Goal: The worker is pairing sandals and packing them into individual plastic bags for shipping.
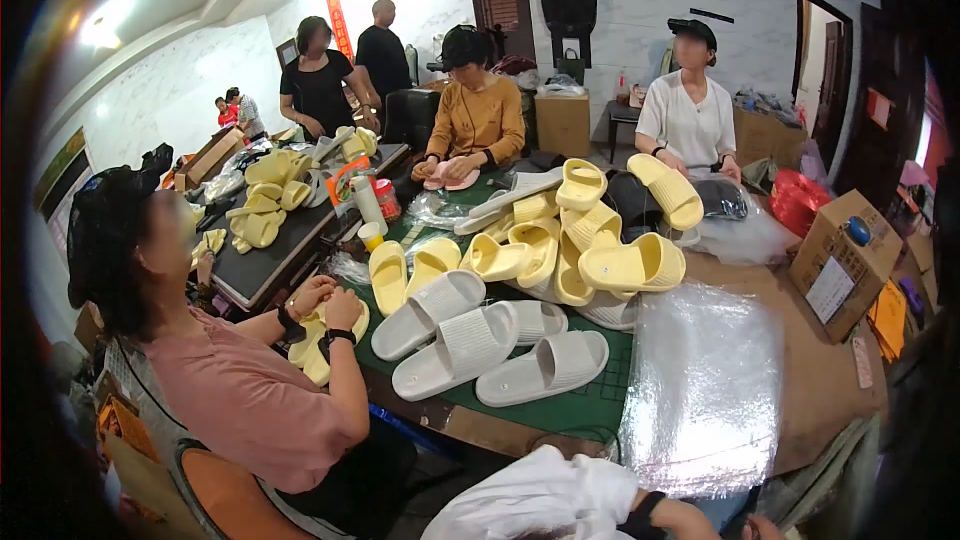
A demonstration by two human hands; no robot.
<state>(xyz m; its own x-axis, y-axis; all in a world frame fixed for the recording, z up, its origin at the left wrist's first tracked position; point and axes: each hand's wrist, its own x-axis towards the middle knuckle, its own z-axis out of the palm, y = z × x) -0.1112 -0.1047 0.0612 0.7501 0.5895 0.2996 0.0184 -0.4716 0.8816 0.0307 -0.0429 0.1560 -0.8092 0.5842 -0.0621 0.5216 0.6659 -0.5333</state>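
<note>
At the lower edge, my left hand [688, 519] comes out of a white sleeve [535, 500] with a black band at the wrist. Only a small part of my right hand [762, 528] shows, further right. The fingers of both are cut off, so what they hold is hidden. Just beyond them lies a stack of clear plastic bags [700, 390] on the table. To its left, several grey slippers [460, 350] rest on a green mat [610, 390]. Behind these is a heap of yellow slippers [590, 230].
A co-worker in pink [250, 390] handles yellow slippers at the left. Across the table, a person in orange [480, 120] holds pink slippers [452, 177]; another wears white [690, 120]. A cardboard box [845, 265] stands at the right. A bottle [367, 202] and red-lidded jar [386, 200] stand mid-table.
</note>
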